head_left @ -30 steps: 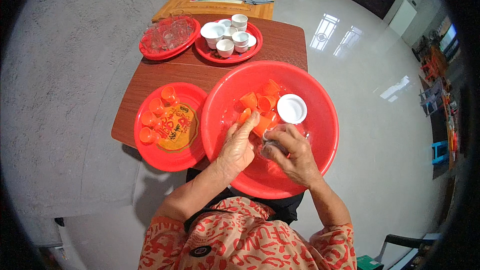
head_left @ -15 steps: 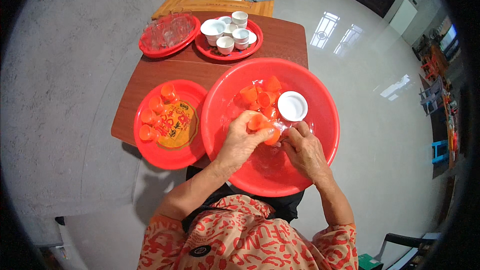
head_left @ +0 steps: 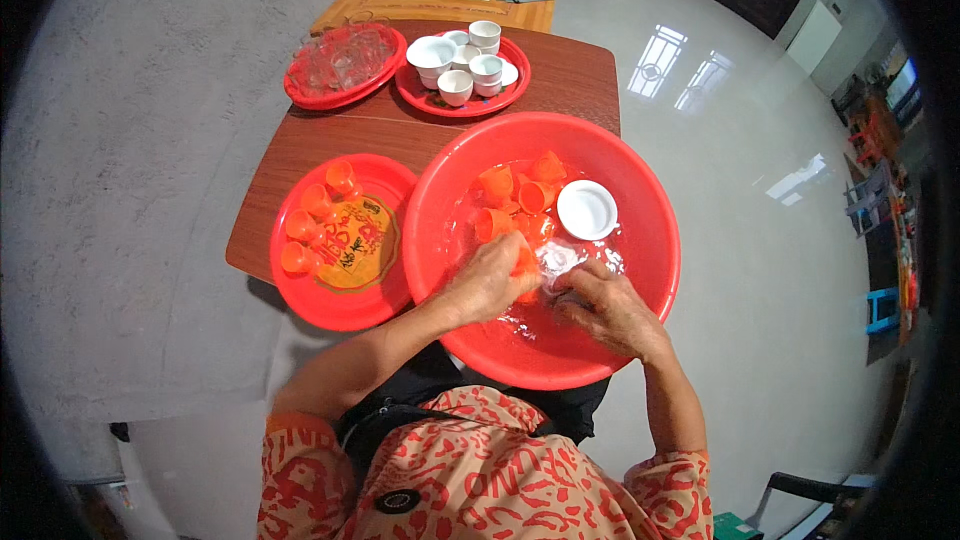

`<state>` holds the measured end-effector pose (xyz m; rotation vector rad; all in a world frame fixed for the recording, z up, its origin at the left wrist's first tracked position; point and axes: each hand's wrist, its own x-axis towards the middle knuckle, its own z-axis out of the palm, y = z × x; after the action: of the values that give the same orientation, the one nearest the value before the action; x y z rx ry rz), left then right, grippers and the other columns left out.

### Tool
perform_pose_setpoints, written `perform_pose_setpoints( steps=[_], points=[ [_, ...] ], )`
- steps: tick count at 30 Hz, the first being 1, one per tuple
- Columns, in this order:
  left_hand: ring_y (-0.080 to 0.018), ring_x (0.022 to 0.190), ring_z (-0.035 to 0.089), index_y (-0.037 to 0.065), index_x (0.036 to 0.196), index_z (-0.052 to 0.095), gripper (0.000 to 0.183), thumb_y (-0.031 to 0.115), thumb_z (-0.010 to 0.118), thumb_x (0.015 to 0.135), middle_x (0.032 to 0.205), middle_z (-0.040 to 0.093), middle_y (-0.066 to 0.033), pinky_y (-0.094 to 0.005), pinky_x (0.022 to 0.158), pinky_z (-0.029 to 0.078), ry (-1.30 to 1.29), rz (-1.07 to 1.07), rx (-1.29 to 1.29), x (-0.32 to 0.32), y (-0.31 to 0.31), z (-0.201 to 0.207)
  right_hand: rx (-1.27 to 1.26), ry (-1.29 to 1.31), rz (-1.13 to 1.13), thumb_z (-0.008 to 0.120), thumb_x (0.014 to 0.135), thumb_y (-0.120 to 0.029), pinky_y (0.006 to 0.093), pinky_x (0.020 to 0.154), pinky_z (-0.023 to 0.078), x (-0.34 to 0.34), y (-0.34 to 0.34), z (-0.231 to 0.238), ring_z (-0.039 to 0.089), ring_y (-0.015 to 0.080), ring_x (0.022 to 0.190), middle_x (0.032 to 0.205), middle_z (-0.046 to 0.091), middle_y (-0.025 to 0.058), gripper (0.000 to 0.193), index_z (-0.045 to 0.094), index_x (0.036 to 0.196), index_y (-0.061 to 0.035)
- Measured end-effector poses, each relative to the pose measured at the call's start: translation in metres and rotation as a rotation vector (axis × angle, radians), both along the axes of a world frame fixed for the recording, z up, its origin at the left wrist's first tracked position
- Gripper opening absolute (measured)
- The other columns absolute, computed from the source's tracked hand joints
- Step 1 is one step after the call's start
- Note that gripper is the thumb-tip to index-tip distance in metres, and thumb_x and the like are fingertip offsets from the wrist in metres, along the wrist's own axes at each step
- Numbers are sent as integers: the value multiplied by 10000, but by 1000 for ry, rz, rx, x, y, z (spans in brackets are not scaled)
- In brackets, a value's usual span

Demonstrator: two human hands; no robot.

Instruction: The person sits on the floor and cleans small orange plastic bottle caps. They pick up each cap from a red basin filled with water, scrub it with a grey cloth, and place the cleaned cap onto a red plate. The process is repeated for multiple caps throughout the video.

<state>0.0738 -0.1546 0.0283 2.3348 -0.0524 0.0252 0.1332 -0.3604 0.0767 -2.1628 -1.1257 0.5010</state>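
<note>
My left hand (head_left: 487, 283) is closed round an orange plastic cup (head_left: 526, 262) over the large red basin (head_left: 428, 280), which holds water. Its fingers partly hide the cup. Just right of it, my right hand (head_left: 603, 312) is low in the basin with curled fingers, their tips hidden. Between the hands is a pale, shiny patch; whether it is a cloth or stirred water I cannot tell. Several orange cups (head_left: 537, 197) lie in the water at the basin's far side, one (head_left: 491, 225) close beyond my left hand. A white dish (head_left: 587, 210) sits right of them.
A red tray (head_left: 345, 312) with several orange cups (head_left: 318, 202) along its left side stands left of the basin. Farther back on the brown table (head_left: 565, 70) are a red tray of white cups and bowls (head_left: 455, 88) and another of clear glasses (head_left: 345, 58).
Both hands have moved slightly lower in the basin, and the left hand has turned over its cup. An orange cup now shows separately beyond my left hand. The water looks more stirred.
</note>
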Motion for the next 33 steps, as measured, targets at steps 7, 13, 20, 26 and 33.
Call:
perform_pose_setpoints(
  steps=[7, 13, 20, 26, 33],
  points=[
    [-63, 718, 610, 59, 1084, 550, 268, 277, 596, 935, 966, 627, -25, -168, 459, 474, 476, 208, -1082, 6, 8, 29, 12, -162, -191, 650, 787, -81, 437, 693, 517, -5, -8, 11, 622, 342, 812, 945, 566, 134, 208, 598, 985, -40],
    [-40, 617, 575, 87, 1076, 555, 223, 236, 621, 924, 906, 611, 11, -159, 458, 434, 367, 157, -1059, 5, 8, 27, -158, -324, -159, 682, 765, -89, 439, 640, 497, -5, -11, -3, 607, 338, 758, 932, 574, 110, 167, 600, 897, -29],
    [-145, 926, 580, 55, 1040, 580, 297, 63, 737, 788, 998, 570, -47, -274, 818, 480, -282, 67, -456, 1, 0, 23, -245, -445, -80, 700, 725, -106, 403, 763, 434, -7, -11, -5, 567, 269, 881, 931, 594, 61, 199, 649, 916, -88],
    [-180, 1052, 528, 42, 1056, 583, 365, 2, 736, 727, 1061, 561, -63, -323, 953, 413, -279, -2, -378, -2, -6, 34, -257, -423, -118, 714, 721, -142, 433, 855, 406, -8, -13, -5, 559, 289, 967, 1081, 588, 110, 444, 591, 1144, -82],
    [-158, 1046, 532, 13, 1084, 532, 360, 55, 691, 764, 1043, 563, -74, -318, 932, 433, -243, 7, -694, -4, -8, 27, 336, 185, -285, 705, 778, -63, 354, 860, 485, -10, -2, 2, 602, 207, 963, 1236, 543, 128, 606, 454, 1328, -18]
  ],
)
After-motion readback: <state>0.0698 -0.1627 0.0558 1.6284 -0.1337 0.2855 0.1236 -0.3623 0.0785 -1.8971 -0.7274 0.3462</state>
